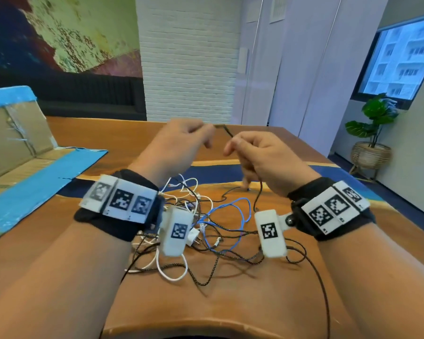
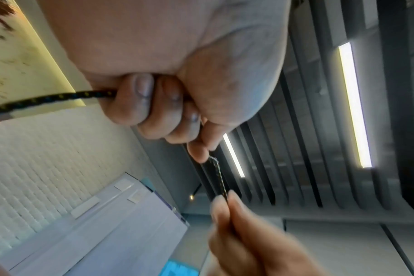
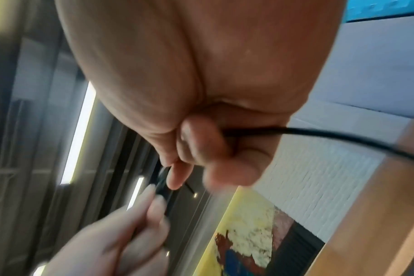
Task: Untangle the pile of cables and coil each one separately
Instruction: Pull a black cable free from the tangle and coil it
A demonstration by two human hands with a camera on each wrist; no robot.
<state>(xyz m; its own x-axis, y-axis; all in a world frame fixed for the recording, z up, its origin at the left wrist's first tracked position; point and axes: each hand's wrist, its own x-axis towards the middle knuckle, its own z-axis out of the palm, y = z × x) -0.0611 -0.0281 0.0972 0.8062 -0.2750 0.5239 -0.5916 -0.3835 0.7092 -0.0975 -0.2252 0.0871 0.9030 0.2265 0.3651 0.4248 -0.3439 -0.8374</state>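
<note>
Both hands are raised above the counter, each pinching the same black braided cable: the left hand curls its fingers around one stretch, the right hand nips it close by, a short span taut between them. The rest trails down to the pile of cables, where white, blue and black strands cross. To do this well, I judge it best to feed the cable through slowly, lifting it clear of each crossing instead of tugging knots tight. The wrist tags carry only square code patterns; no legible writing or brand shows.
</note>
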